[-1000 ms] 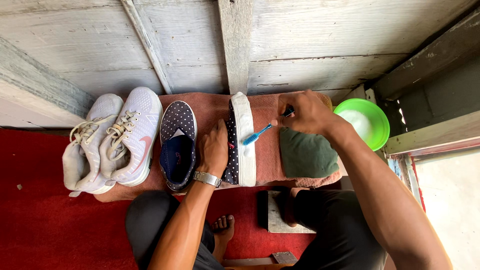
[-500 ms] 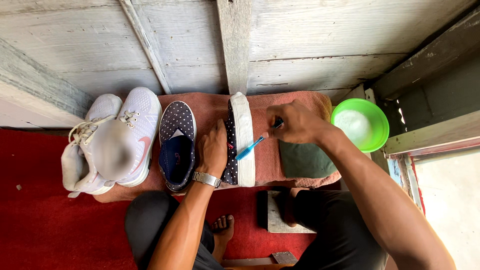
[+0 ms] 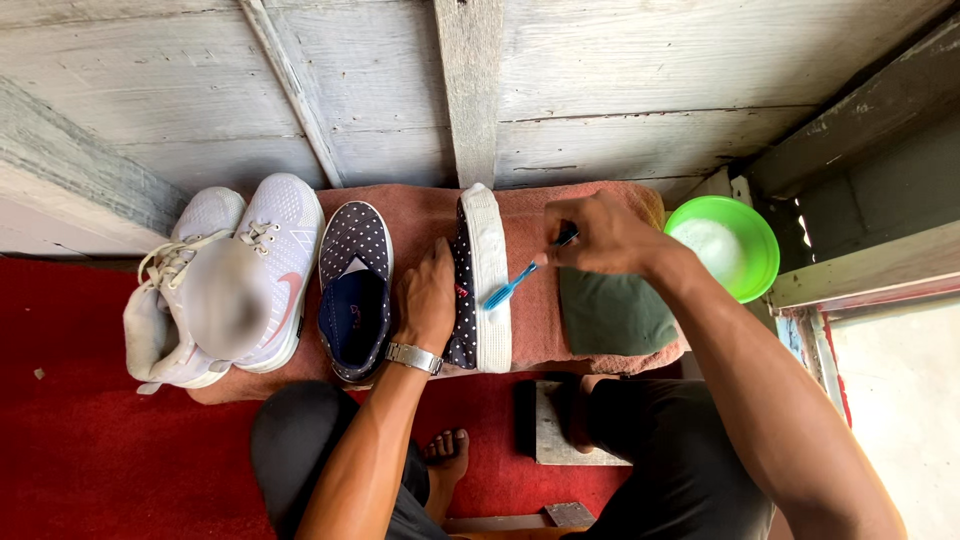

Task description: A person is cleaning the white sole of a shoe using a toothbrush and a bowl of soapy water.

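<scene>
A navy polka-dot slip-on shoe [image 3: 478,280] lies on its side on a reddish towel [image 3: 535,330], its white sole turned toward my right. My left hand [image 3: 428,300], with a metal watch at the wrist, presses on the shoe's upper and holds it steady. My right hand [image 3: 600,235] grips a blue toothbrush [image 3: 512,284], whose head rests on the white sole. The matching polka-dot shoe [image 3: 354,285] stands upright just left of my left hand.
A pair of white sneakers [image 3: 225,280] sits at the towel's left end. A green bowl [image 3: 728,245] with white foam stands at the right by a wooden frame. A dark green cloth [image 3: 612,315] lies on the towel. Red carpet [image 3: 90,450] covers the floor; a plank wall is behind.
My right hand has come from near the green bowl leftward and down, bringing the toothbrush head onto the white sole. My left hand has stayed on the shoe.
</scene>
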